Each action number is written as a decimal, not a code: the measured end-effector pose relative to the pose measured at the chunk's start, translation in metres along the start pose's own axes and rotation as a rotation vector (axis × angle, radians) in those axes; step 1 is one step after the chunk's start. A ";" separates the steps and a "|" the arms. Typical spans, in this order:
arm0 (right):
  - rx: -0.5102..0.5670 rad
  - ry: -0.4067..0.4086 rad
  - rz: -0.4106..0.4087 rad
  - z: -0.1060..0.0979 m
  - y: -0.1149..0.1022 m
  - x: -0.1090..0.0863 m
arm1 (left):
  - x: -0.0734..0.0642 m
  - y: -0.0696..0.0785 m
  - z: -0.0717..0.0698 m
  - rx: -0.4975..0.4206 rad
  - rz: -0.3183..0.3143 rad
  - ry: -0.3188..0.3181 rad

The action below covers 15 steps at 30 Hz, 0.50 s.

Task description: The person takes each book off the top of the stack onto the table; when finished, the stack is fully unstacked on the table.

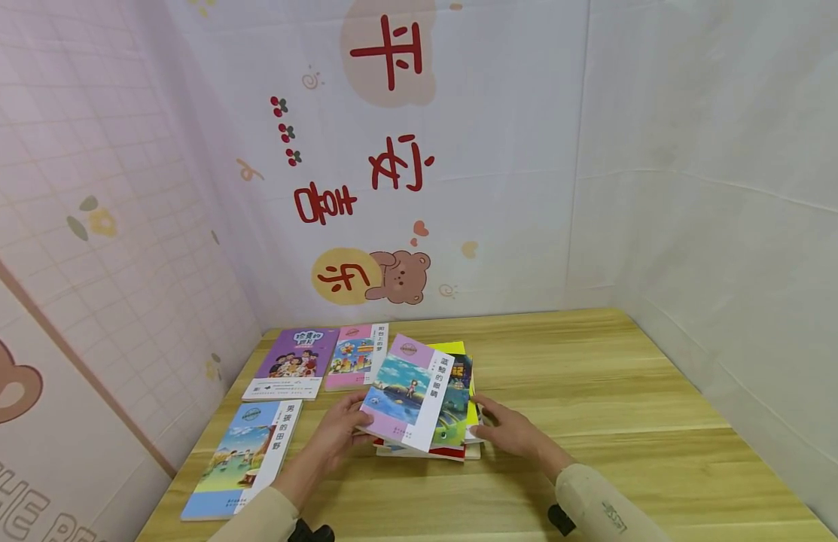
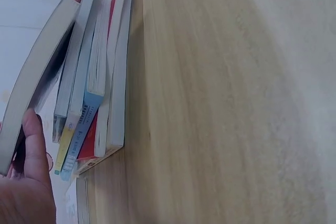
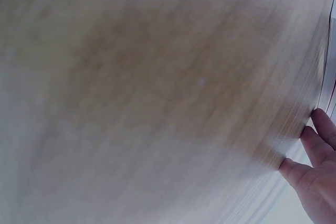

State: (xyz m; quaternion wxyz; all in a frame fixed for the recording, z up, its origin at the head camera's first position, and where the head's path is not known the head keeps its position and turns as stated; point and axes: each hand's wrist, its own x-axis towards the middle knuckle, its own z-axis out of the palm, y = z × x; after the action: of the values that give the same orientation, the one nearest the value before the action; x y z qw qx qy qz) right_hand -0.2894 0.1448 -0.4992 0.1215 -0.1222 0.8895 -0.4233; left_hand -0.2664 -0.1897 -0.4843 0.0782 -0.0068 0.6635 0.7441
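My left hand (image 1: 339, 430) grips the lower left edge of a paperback book (image 1: 397, 391) with a blue-and-pink cover and a white strip. In the left wrist view this book (image 2: 34, 72) tilts away from the stack beneath, with a gap at its lower end. The stack (image 2: 100, 85) holds several books with white, yellow, blue and red edges. A green-and-yellow book (image 1: 461, 384) shows partly under the tilted one. Against the stack's right side rest the fingers of my right hand (image 1: 512, 431); its fingertips touch the page edges in the right wrist view.
To the left on the wooden table (image 1: 595, 406) lie a purple book (image 1: 298, 354), a pink book (image 1: 347, 360) and a blue book (image 1: 245, 459). The pink one is close behind the stack's left side. Printed cloth walls (image 1: 500, 188) stand at the back and sides.
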 end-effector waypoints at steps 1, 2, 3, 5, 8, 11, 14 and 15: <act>0.000 0.000 -0.002 -0.001 0.000 0.000 | -0.001 0.000 0.000 -0.002 0.002 0.005; -0.002 -0.001 -0.004 -0.001 0.000 -0.001 | -0.002 0.000 0.000 -0.006 0.004 0.010; -0.005 -0.001 -0.005 -0.002 -0.001 -0.001 | -0.002 0.000 0.000 -0.010 0.005 0.016; -0.010 0.000 -0.008 -0.002 -0.001 -0.001 | -0.004 0.000 0.000 -0.038 0.011 0.021; -0.012 0.003 -0.008 -0.002 0.000 -0.001 | -0.007 0.000 -0.003 -0.087 0.013 0.042; -0.014 0.003 -0.009 -0.002 0.000 -0.001 | -0.011 0.003 -0.006 -0.114 0.016 0.075; -0.017 0.002 -0.009 -0.002 0.000 -0.001 | -0.014 0.007 -0.010 -0.121 0.017 0.110; -0.016 0.002 -0.011 -0.002 0.000 -0.001 | -0.015 0.010 -0.011 -0.122 0.020 0.121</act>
State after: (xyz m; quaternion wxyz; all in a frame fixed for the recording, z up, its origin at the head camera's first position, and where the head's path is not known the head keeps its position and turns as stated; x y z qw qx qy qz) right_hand -0.2891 0.1465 -0.4976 0.1175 -0.1278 0.8922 -0.4170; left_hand -0.2538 -0.2035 -0.4745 0.0299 -0.0496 0.6203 0.7822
